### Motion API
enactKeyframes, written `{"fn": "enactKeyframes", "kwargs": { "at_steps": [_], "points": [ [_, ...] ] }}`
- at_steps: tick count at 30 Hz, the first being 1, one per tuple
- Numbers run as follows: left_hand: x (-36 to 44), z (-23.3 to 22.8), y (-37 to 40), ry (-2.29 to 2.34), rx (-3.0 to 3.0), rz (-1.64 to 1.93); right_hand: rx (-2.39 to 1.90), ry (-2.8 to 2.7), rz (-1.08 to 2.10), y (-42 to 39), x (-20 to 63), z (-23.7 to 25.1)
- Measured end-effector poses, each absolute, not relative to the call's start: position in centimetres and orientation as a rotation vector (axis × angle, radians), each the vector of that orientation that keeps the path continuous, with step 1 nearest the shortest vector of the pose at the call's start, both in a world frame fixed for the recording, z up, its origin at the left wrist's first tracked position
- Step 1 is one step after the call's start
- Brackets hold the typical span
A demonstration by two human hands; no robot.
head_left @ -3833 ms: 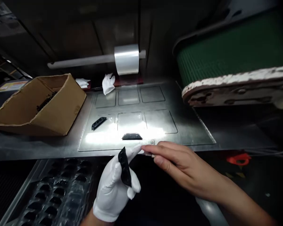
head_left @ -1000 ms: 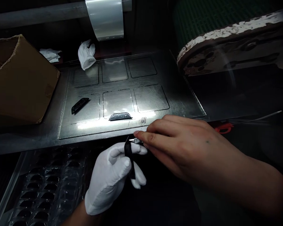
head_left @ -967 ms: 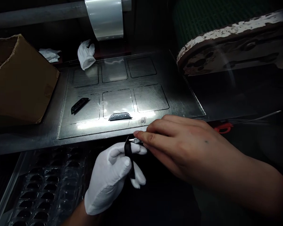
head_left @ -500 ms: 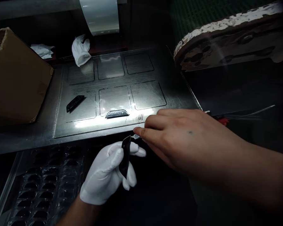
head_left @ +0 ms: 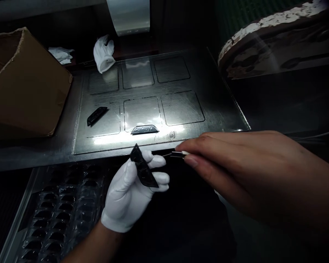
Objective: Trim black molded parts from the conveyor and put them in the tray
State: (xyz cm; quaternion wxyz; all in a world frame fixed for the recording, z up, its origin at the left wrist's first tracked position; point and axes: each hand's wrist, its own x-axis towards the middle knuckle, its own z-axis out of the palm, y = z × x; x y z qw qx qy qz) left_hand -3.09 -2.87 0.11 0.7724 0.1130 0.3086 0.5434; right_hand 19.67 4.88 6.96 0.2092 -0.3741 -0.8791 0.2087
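Gripping a small black plastic part (head_left: pixel 143 171) between thumb and fingers, the left hand (head_left: pixel 131 191), in a white glove, holds the piece tilted, its pointed end up, just in front of the near edge of the surface (head_left: pixel 30 159). Right hand (head_left: pixel 244 171), bare: fingers pinched shut on a thin silvery tool (head_left: pixel 173 154), its tip pointing left toward the black part, close to it but apart.

Lower left, below the surface edge: clear blister tray (head_left: pixel 52 215) with rows of small pockets; contents too dark to tell.

On the surface: metal plate (head_left: pixel 214 109) marked with six rectangular outlines in two rows. Second black part (head_left: pixel 144 129) lying flat near the plate's front edge, under a bright glare, just beyond the gloved hand. Third black part (head_left: pixel 97 115) lying at an angle on the front-left rectangle, well apart from the second.

Left of the plate: open cardboard box (head_left: pixel 27 87), tipped on its side.

Far edge: crumpled white glove (head_left: pixel 103 54) at the plate's back-left corner; white cloth (head_left: pixel 60 54) further left. Above them, roll of clear film (head_left: pixel 128 16) hanging from a bar. Far right: worn, white-flaked machine edge (head_left: pixel 263 22) beside a green belt (head_left: pixel 244 11).
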Motion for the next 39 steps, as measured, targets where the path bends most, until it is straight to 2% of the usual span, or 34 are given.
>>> {"fn": "enactKeyframes", "kwargs": {
  "at_steps": [11, 28, 39],
  "points": [
    [-2.5, 0.3, -3.3, 0.828, 0.384, 1.345, -0.939, -2.742, 0.641, 3.6, 18.8, 6.3],
    [-2.7, -0.1, -3.5, 0.955, 0.541, 1.348, -0.945, -2.871, 0.509, 3.7, 18.6, 5.9],
    [-2.5, -0.1, -3.8, 1.037, 0.692, 1.454, -0.955, -2.846, 0.578, 3.1, 18.5, 5.6]
  ]
}}
